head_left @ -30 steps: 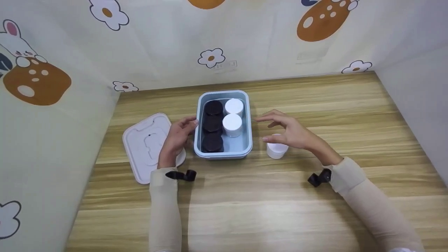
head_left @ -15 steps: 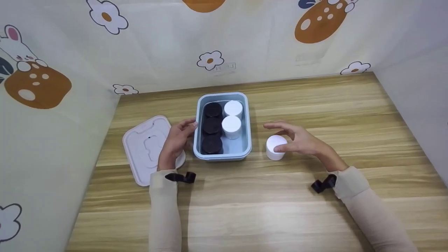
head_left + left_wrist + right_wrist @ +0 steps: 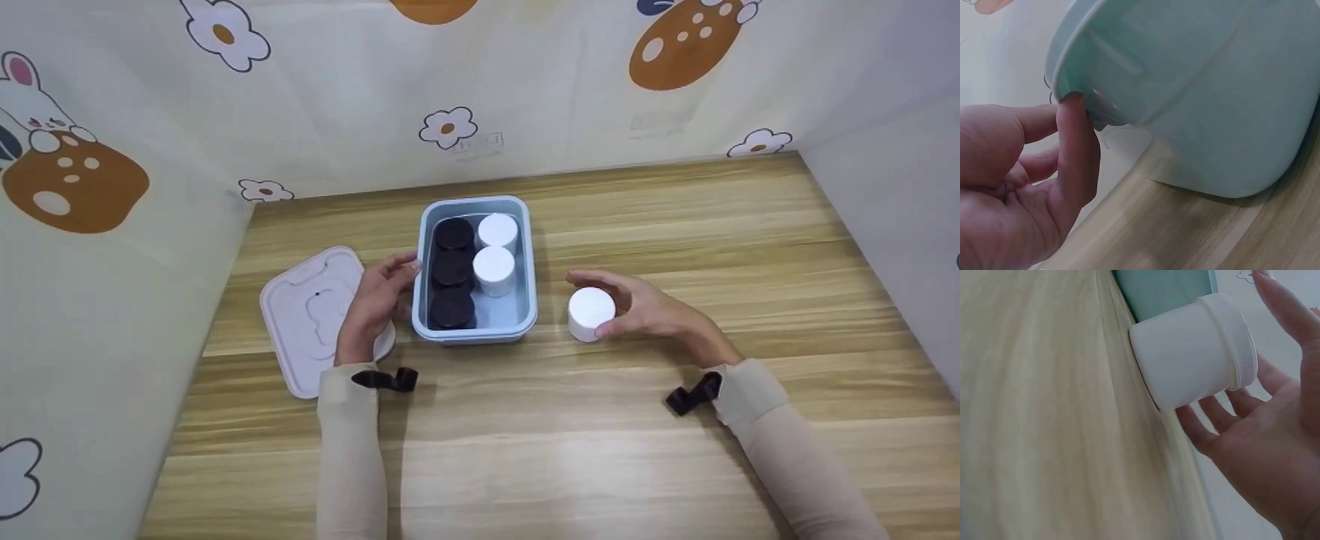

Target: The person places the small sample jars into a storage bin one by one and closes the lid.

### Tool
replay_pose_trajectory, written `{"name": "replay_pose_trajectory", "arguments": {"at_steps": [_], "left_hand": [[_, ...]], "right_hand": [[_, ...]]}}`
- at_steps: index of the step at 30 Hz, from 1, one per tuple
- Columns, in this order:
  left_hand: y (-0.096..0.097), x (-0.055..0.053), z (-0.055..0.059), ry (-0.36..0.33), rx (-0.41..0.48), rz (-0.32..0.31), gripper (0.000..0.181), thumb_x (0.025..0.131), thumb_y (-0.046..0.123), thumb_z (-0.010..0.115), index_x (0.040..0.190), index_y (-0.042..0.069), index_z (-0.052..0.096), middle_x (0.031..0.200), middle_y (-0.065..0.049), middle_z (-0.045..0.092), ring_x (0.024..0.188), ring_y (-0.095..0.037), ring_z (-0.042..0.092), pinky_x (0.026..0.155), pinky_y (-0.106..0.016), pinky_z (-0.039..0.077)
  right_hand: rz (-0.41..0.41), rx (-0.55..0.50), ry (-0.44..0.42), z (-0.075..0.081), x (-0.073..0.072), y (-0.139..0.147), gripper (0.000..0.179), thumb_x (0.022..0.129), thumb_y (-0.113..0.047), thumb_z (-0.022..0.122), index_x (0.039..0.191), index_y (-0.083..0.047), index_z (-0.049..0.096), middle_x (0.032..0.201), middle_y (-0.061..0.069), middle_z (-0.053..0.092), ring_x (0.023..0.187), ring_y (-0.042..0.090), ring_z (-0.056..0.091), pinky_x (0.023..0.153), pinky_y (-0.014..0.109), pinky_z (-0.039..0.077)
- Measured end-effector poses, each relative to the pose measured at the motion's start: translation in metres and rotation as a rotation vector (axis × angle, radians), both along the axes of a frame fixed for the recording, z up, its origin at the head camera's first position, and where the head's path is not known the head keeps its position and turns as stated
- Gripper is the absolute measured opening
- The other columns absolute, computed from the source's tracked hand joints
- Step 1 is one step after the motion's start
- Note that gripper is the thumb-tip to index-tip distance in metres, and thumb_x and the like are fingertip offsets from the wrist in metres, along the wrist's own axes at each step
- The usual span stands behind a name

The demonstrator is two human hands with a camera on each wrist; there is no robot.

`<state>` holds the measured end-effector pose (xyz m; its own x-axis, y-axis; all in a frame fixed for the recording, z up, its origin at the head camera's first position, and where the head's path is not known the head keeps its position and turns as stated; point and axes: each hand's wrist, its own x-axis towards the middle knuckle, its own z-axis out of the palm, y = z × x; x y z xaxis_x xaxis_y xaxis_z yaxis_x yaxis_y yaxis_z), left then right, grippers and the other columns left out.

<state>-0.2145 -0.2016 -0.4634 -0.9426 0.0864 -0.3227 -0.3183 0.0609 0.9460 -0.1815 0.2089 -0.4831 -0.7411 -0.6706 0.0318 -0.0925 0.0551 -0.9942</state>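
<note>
A light blue rectangular box (image 3: 513, 319) holds several round jars: black ones (image 3: 454, 268) along its left side, two white ones (image 3: 494, 265) along its right. My left hand (image 3: 375, 296) touches the box's left side, thumb tip (image 3: 1074, 104) just under the rim. One more white lidded jar (image 3: 590, 313) stands upright on the table, right of the box. Around it curves my right hand (image 3: 645, 306), fingers behind and thumb in front. In the right wrist view the thumb (image 3: 1289, 309) is apart from the jar's lid; whether the fingers touch its side I cannot tell.
A pale flat lid (image 3: 304, 330) lies on the wooden table (image 3: 525, 450) left of the box, partly under my left forearm. A round pale edge shows beside that wrist. A patterned wall covering (image 3: 540, 90) closes off the back and sides.
My right hand has come down and back from over the loose white jar, and its thumb has moved to the jar's front right. My left hand stays at the box.
</note>
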Motion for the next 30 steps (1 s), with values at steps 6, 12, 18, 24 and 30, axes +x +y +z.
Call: {"name": "replay_pose_trajectory", "arguments": {"at_steps": [6, 12, 18, 24, 30], "left_hand": [[0.0011, 0.0006, -0.0004, 0.037, -0.005, 0.010, 0.045, 0.102, 0.018, 0.058, 0.143, 0.001, 0.051, 0.112, -0.005, 0.066, 0.089, -0.010, 0.068, 0.067, -0.024, 0.059], [-0.0004, -0.0004, -0.0022, 0.024, -0.006, 0.011, 0.047, 0.102, 0.020, 0.058, 0.143, 0.000, 0.050, 0.107, -0.002, 0.067, 0.085, -0.008, 0.068, 0.059, -0.022, 0.056], [0.0008, -0.0008, -0.0028, 0.031, -0.010, 0.013, 0.045, 0.101, 0.019, 0.058, 0.142, 0.000, 0.052, 0.106, -0.001, 0.067, 0.086, -0.009, 0.068, 0.061, -0.022, 0.057], [0.0010, -0.0007, -0.0027, 0.047, -0.011, 0.021, 0.045, 0.101, 0.017, 0.058, 0.141, -0.001, 0.052, 0.100, 0.003, 0.067, 0.084, -0.009, 0.067, 0.064, -0.020, 0.055], [0.0006, -0.0010, -0.0031, 0.042, -0.019, 0.020, 0.045, 0.101, 0.018, 0.058, 0.141, 0.000, 0.052, 0.095, 0.007, 0.067, 0.081, -0.008, 0.067, 0.057, -0.019, 0.050]], "right_hand": [[0.033, 0.014, -0.015, -0.0023, -0.0017, 0.0034, 0.087, 0.078, 0.001, 0.081, 0.152, 0.002, 0.035, 0.156, 0.030, 0.032, 0.138, 0.013, 0.045, 0.109, 0.017, 0.041], [0.038, 0.056, -0.034, -0.0053, -0.0022, 0.0051, 0.089, 0.078, 0.002, 0.081, 0.153, -0.001, 0.034, 0.157, 0.028, 0.033, 0.133, 0.004, 0.048, 0.109, 0.016, 0.041], [0.022, 0.118, -0.036, -0.0069, -0.0035, 0.0055, 0.087, 0.078, 0.000, 0.082, 0.152, -0.002, 0.037, 0.155, 0.025, 0.038, 0.130, 0.003, 0.049, 0.108, 0.014, 0.040], [-0.006, 0.192, -0.007, -0.0047, -0.0016, 0.0039, 0.079, 0.077, -0.003, 0.083, 0.147, -0.004, 0.047, 0.147, 0.020, 0.050, 0.124, 0.004, 0.053, 0.105, 0.016, 0.040], [-0.042, 0.204, -0.015, 0.0008, 0.0005, -0.0004, 0.076, 0.077, -0.006, 0.084, 0.144, -0.003, 0.049, 0.139, 0.017, 0.056, 0.118, 0.008, 0.056, 0.102, 0.018, 0.044]]}}
